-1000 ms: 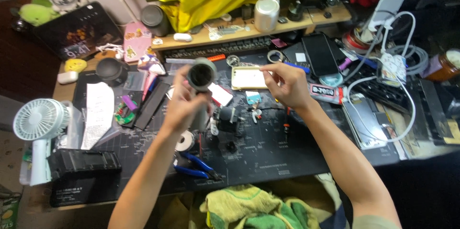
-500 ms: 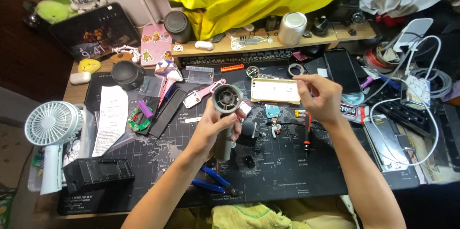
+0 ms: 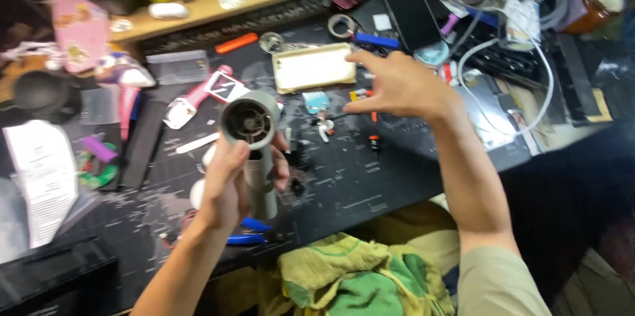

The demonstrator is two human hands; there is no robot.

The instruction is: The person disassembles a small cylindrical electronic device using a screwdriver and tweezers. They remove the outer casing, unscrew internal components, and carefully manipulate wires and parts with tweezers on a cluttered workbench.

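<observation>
Gripping a smooth grey hair dryer [image 3: 254, 144] by its straight handle in the left hand [image 3: 228, 187], round barrel tipped up; right hand [image 3: 397, 84] spread open above the scuffed black tabletop [image 3: 370, 177].

From up here I'm seeing two bare forearms come up from the bottom of the view, nothing on either one. The left hand [image 3: 228, 184] has no glove, no ring, no watch at the wrist that I can spot. The right hand [image 3: 397, 84] is the same: bare fingers [image 3: 360, 58], bare wrist. Only clothing in sight is a short sleeve [image 3: 496, 283] on the right upper arm, pale beige-grey, plain, loose hem. The left arm's sleeve is out of frame.
</observation>
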